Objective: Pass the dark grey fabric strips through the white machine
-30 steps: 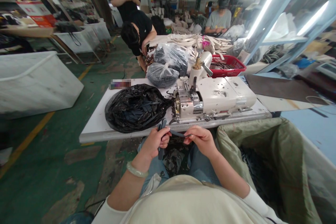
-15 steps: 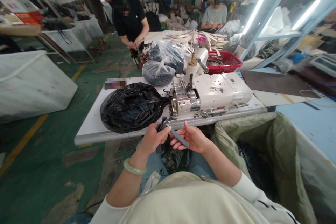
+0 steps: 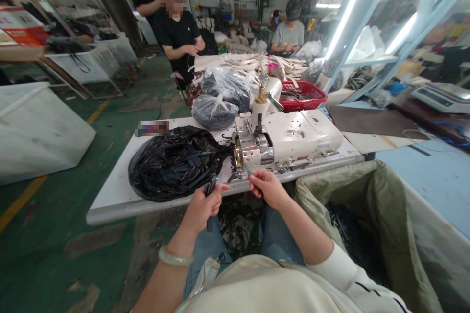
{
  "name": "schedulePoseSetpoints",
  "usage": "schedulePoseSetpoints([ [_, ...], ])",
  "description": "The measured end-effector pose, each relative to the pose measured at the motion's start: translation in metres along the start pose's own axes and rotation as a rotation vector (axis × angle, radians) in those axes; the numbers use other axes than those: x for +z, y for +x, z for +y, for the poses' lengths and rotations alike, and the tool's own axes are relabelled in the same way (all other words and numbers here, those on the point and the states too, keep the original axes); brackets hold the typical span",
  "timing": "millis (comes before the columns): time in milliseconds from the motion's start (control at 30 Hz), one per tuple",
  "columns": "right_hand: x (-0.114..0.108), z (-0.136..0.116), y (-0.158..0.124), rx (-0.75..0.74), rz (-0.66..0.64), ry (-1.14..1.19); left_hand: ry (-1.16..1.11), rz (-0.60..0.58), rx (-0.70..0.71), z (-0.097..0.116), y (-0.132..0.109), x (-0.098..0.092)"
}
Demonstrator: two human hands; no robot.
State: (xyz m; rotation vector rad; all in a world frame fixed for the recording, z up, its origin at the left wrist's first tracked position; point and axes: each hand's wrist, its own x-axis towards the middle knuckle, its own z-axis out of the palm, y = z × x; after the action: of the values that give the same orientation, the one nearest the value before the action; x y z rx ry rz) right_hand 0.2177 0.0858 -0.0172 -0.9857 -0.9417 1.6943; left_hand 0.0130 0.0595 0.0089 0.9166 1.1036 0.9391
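Both my hands are nearly closed: my left hand (image 3: pixel 203 210) grips dark strips (image 3: pixel 210 187) tightly, while my right hand (image 3: pixel 268 189) pinches one thin dark strip (image 3: pixel 248 171).

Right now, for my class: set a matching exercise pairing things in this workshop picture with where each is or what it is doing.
Things:
1. Person's left hand
2. Shiny black plastic bag
3. Red plastic basket
4. Woven green sack

Places or states:
A. Behind the cream-white machine
B. To the right of the person's blue-jeaned knees
C. Clasping a dark strip
D. On the white table, left of the machine

Pairs: 1-C, 2-D, 3-A, 4-B
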Motion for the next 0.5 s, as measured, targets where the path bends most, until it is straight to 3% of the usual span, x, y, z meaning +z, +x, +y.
schedulePoseSetpoints([
  [100, -0.018, -0.019, 0.035, -0.057, 0.235, -0.095, -0.104, 0.016, 0.010, 0.000, 0.000, -0.007],
  [267, -0.031, -0.033, 0.071, 0.003, 0.302, -0.063, -0.189, 0.051, 0.007, 0.001, -0.004, -0.013],
  [500, -0.030, -0.030, 0.081, -0.029, 0.430, -0.027, -0.186, 0.039, -0.065, -0.002, -0.008, -0.021],
])
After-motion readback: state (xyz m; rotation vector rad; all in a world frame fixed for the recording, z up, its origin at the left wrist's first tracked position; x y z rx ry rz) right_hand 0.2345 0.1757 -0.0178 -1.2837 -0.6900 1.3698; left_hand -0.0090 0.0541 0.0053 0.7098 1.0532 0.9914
